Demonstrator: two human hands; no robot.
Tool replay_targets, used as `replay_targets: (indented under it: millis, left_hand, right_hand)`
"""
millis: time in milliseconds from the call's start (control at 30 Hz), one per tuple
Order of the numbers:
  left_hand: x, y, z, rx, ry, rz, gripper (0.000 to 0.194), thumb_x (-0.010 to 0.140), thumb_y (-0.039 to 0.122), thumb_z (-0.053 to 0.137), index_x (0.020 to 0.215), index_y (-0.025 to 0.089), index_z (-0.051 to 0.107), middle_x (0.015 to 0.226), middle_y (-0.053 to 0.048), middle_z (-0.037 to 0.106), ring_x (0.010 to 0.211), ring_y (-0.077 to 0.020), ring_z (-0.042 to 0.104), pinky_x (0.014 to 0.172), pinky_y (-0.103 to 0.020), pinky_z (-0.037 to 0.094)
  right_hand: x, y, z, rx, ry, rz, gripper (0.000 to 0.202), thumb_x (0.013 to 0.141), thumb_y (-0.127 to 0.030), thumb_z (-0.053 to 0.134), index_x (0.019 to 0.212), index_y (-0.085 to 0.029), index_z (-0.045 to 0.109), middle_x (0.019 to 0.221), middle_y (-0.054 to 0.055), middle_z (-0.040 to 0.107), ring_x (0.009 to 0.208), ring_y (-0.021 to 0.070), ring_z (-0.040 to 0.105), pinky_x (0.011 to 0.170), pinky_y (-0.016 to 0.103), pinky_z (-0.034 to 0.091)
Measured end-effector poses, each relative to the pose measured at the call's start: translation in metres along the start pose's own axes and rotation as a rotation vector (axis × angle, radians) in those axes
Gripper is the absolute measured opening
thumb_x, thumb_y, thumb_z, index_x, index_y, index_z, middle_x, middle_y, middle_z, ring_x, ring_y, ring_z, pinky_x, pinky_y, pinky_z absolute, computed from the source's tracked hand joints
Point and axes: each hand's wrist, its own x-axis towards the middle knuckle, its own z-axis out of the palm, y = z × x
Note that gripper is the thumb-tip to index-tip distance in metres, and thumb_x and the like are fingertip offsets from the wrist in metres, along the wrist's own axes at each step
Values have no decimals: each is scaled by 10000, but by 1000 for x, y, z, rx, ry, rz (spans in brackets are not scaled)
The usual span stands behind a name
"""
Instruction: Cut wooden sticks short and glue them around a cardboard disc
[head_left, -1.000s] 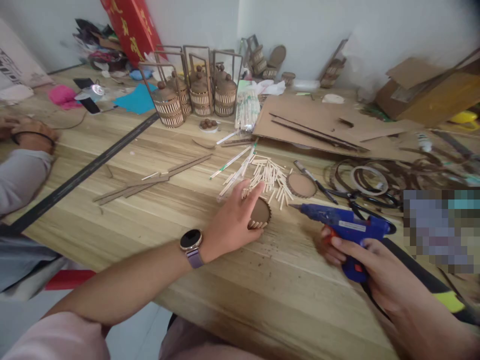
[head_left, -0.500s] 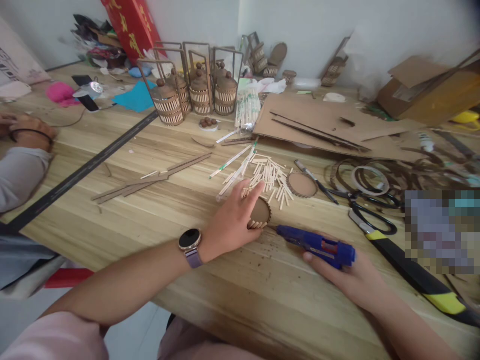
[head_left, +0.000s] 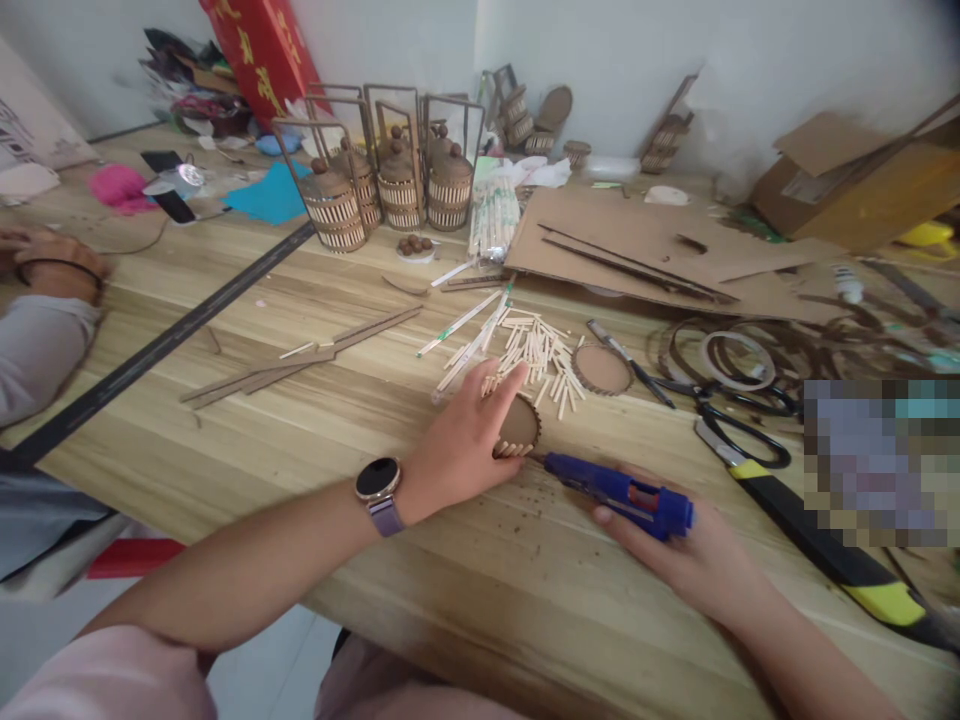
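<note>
My left hand [head_left: 461, 440], wearing a watch, grips a round cardboard base [head_left: 517, 425], with the thumb at its near edge and the fingers over its left side. Short sticks stand along the near rim of the base, partly hidden by the hand. In my right hand [head_left: 697, 555] is a blue glue gun [head_left: 619, 490], its nozzle pointing left, close to the base's near edge by my left thumb. Loose cut sticks [head_left: 534, 345] lie in a pile just beyond the base. A second round cardboard base [head_left: 602, 368] rests to the right of that pile.
Finished lidded baskets with tall handles [head_left: 334, 205] stand at the back. Scissors [head_left: 750, 430] and a yellow-black utility knife [head_left: 817, 535] lie at right. A cardboard sheet [head_left: 622, 225] and a packet of sticks [head_left: 495, 215] are behind. Another person's hand [head_left: 60, 262] rests at far left.
My right hand has moved the glue gun slightly left, bringing its nozzle nearer to the round base. My left hand stays in about the same place.
</note>
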Motion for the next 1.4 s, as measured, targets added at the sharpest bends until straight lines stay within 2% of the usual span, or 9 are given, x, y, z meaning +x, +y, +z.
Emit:
replay_targets:
  millis: [467,667,800,933,1233,1400]
  left_hand:
    - [1,-1,0,6,1,3,1014,731,168,756,1500,236,98,1481,-212,268,1418,-365,295,1132,-562,340]
    - [0,-1,-1,-8,-3,-1,997,746,171,743,1501,249,96,1487,-211,266,1419,-375,297,1125,-570,350]
    - [0,-1,-1,-11,3,6,1021,746,167,740,1506,285,67,1496,-195,269,1418,-379,297,1115,-593,352]
    - [0,-1,-1,1,0,6,1003,747,172,742,1506,255,92,1492,-202,276,1420,-371,298,1124,-575,351]
    - [0,0,-1,9,-10,5,999,741,164,747,1507,226,108,1489,-213,277,1421,-370,294,1132,-566,344]
    - [1,0,-2,4,-8,6,1023,734,162,747,1508,258,86,1490,-203,274,1421,-371,298,1128,-575,348]
  right_hand:
    - [2,-1,3,-24,-4,6,216,876,-355,547,709,-226,592,735,33,687,664,196,672,602,283,533]
    - [2,-4,2,-3,-21,34,194,880,-365,556,789,-223,654,748,35,706,650,200,674,614,302,546]
    - [3,-5,2,-29,7,19,185,868,-351,561,751,-229,635,737,36,701,661,203,671,614,302,543]
    - [4,-6,1,-37,-8,-14,227,877,-346,543,690,-226,590,740,42,690,668,197,669,602,287,535]
    - [2,-5,3,-45,6,8,205,884,-371,549,757,-232,629,710,25,684,661,198,669,615,292,540]
    - [2,-5,3,-41,19,1,202,879,-364,554,737,-231,611,714,28,685,635,191,658,592,290,532]
